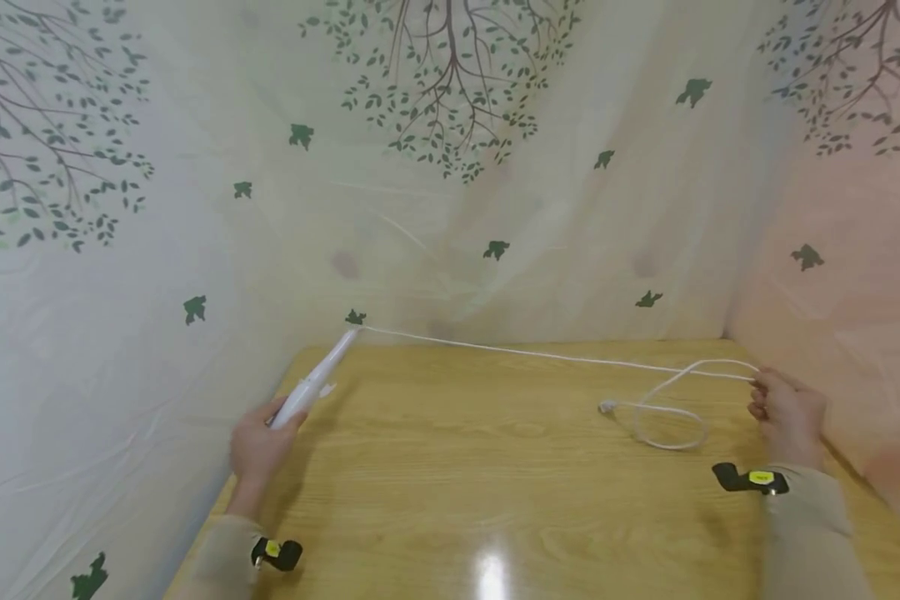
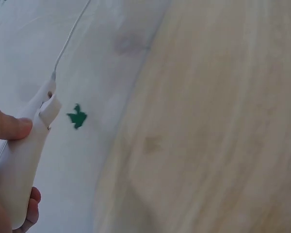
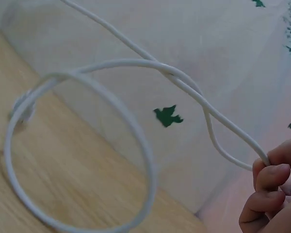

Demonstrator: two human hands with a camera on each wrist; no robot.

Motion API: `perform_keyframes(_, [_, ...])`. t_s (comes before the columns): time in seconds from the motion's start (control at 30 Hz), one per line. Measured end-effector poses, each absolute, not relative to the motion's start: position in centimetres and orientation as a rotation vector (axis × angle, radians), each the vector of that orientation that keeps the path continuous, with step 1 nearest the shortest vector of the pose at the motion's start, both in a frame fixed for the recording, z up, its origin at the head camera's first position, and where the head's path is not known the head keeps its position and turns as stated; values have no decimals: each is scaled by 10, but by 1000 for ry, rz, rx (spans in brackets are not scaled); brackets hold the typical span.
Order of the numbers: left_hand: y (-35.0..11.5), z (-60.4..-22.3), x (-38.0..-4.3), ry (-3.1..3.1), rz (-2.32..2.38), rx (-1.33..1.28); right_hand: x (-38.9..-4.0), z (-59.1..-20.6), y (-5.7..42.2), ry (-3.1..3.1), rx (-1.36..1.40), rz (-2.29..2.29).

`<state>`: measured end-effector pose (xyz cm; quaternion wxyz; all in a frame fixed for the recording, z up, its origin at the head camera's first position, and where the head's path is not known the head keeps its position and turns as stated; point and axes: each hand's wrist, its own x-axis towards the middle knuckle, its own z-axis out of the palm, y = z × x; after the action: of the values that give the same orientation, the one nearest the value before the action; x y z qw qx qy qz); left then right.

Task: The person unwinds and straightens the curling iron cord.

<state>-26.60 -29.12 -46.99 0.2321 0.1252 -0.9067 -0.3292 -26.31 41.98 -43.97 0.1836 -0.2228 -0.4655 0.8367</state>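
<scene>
In the head view my left hand [image 1: 258,446] grips a slim white corded appliance [image 1: 317,379], raised at a slant over the table's left side. Its exact kind is unclear; the left wrist view shows a rounded thick end in the palm and a small raised tab [image 2: 50,109] near the narrow end. My thumb [image 2: 17,128] presses along its body. From the narrow tip a white cord [image 1: 525,352] runs taut across to my right hand [image 1: 791,412], which pinches it between curled fingers. Beyond the pinch the cord doubles back into a loop [image 3: 148,160], ending in a plug [image 1: 607,407].
Below both hands lies a wood-grain table [image 1: 450,483]. Pale sheeting [image 1: 420,275] printed with trees and green birds hangs behind it and at both sides. A black strap mount with a yellow label sits on each wrist, the right one [image 1: 750,478] beside the sleeve.
</scene>
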Motion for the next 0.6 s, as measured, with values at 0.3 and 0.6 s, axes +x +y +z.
perform_keyframes(0.3, [-283,-501,-273,-2577,-922,442,-290,-480,411,-2104,-721,1647])
perform_keyframes(0.6, [-281,-512,-278,-2638,-941,427,-296,-505,415,-2378,-782,1395])
